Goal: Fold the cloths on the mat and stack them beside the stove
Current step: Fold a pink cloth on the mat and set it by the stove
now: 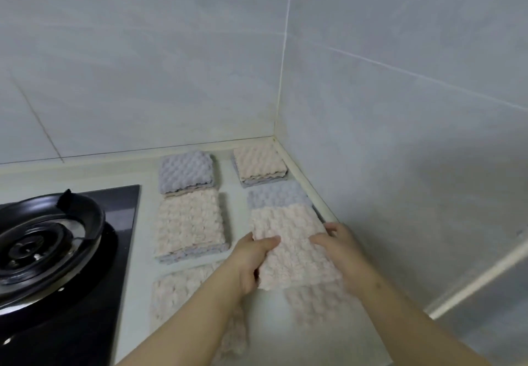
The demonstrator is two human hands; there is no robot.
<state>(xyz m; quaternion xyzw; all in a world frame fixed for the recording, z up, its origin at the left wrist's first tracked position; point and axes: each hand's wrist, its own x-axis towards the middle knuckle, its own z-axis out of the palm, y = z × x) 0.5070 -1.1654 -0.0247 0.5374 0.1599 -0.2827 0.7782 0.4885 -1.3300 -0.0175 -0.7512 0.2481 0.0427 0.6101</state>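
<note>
Pink cloth (288, 248) is right of the stove (57, 251), past the folded stacks (190, 222), held in both hands: left hand (251, 257) pinches its left edge w/ thumb on top, right hand (340, 247) grips the right edge. Prob light, soft & floppy, fluffy so not slippery; best held by 2 edges/corners to stop sagging

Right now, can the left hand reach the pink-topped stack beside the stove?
Probably yes: the pink-topped stack lies close beside the left hand, nothing between. But that hand grips the pink cloth, so release comes first.
</note>
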